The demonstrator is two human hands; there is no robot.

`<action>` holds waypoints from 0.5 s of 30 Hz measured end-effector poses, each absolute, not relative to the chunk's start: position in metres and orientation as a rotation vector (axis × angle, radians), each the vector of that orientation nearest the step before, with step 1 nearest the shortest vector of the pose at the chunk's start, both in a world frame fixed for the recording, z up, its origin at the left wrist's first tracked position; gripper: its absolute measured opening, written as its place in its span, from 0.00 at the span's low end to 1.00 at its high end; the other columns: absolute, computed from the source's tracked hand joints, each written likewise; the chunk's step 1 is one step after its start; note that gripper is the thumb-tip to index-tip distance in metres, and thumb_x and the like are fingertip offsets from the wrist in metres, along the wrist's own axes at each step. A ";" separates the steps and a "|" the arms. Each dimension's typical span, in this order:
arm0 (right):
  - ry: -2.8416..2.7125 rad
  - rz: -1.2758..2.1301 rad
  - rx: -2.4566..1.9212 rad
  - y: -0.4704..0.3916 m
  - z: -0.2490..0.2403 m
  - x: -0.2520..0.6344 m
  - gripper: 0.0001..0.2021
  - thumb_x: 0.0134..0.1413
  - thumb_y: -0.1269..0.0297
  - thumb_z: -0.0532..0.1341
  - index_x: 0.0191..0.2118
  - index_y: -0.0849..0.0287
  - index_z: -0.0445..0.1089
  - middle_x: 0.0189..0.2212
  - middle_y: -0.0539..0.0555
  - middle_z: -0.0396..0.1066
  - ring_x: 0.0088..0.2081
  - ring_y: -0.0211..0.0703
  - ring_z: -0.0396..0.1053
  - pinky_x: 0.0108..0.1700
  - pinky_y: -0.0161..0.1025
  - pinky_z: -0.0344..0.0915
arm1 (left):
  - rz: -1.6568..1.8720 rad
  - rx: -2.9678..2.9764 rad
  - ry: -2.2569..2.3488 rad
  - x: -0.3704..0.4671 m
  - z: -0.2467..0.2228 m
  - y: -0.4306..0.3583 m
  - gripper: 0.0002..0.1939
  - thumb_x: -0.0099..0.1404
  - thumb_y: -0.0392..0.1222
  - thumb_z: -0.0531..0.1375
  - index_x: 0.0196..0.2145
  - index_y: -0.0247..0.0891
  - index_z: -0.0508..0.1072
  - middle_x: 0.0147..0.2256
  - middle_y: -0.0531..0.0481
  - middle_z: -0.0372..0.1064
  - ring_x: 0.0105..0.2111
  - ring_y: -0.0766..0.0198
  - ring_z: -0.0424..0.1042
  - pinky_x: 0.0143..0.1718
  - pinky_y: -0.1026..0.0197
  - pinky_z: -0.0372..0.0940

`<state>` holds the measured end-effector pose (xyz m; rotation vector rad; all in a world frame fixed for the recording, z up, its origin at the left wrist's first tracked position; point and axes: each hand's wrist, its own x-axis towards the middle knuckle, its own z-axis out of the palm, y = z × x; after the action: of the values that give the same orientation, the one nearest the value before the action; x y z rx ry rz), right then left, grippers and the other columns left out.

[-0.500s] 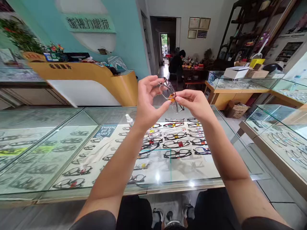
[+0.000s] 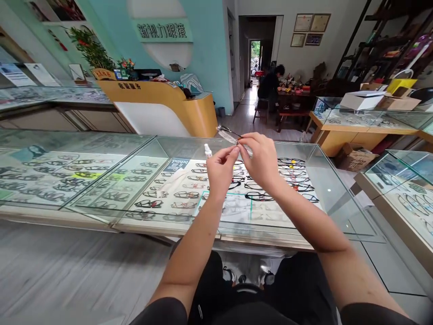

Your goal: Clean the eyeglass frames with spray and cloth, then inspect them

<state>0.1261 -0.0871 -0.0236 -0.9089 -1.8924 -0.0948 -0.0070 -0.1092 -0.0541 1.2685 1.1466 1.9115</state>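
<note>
Clear glass makes up the case [image 2: 338, 198], and the glasses [image 2: 229, 135] are held up in the air, seen over the far edge of the case. They are tipped, with one end poking out past the hands. The right hand [image 2: 260, 155] has a narrow grip: its thumb and fingers pinch the glasses. The left hand [image 2: 219, 169] is narrow too, its thumb and fingers pinched at the low part of the glasses, but I cannot tell just which bit they hold. To do this well, it would help to pinch softly and keep skin off the lenses, since thumbs can leave smudges. Both hands should go slowly and together, so the thin parts do not bend. A light but sure hold seems best, as the glasses could slip and knock the case. A white bottle [image 2: 207, 151] stands at the far side of the case. Rows of frames [image 2: 259, 196] lie in the case, and a blue card [image 2: 176, 164] lies toward the case's far left corner.
</note>
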 end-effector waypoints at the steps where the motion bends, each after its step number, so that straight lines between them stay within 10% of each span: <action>1: -1.928 -0.148 -0.929 -0.095 -0.028 0.121 0.10 0.75 0.66 0.62 0.48 0.58 0.82 0.54 0.61 0.83 0.52 0.56 0.78 0.55 0.53 0.67 | 1.929 1.200 1.136 -0.009 -0.059 -0.113 0.19 0.61 0.59 0.75 0.38 0.40 0.87 0.26 0.53 0.72 0.25 0.67 0.61 0.28 0.61 0.58; 15: -2.234 -0.311 -1.041 -0.186 -0.050 0.098 0.12 0.75 0.65 0.59 0.53 0.63 0.79 0.54 0.67 0.79 0.49 0.61 0.71 0.51 0.54 0.64 | 1.733 0.949 1.048 -0.043 -0.092 -0.175 0.16 0.51 0.50 0.76 0.30 0.38 0.79 0.25 0.56 0.67 0.24 0.71 0.58 0.28 0.64 0.56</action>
<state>0.0982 -0.1862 -0.0503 -1.0407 -2.2338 -0.3106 -0.0433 -0.1754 -0.0918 0.9494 1.0485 1.7332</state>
